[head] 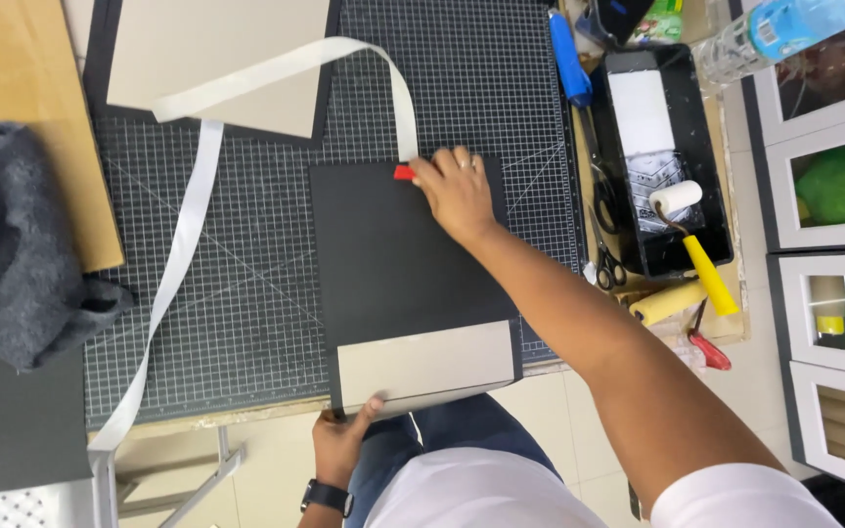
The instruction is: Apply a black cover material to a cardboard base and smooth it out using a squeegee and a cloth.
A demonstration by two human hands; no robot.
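Observation:
A black board [393, 264] lies on the gridded cutting mat [256, 264], with a grey card panel [422, 362] at its near end hanging over the table edge. My left hand [341, 442] grips the near left corner of that board from below. My right hand [454, 191] rests on the board's far edge, fingers closed on a small red tool [404, 172]. The tool presses the end of a long white ribbon strip [276, 68] against the board. The ribbon loops up and back across the mat, then trails down to the left.
A grey card sheet [217, 54] on black board lies at the far left of the mat. A grey cloth [12, 244] sits left on a wooden board. To the right stand a black paint tray [706, 137], a yellow-handled roller [696, 235], scissors [606, 259] and a blue-handled tool [569, 59].

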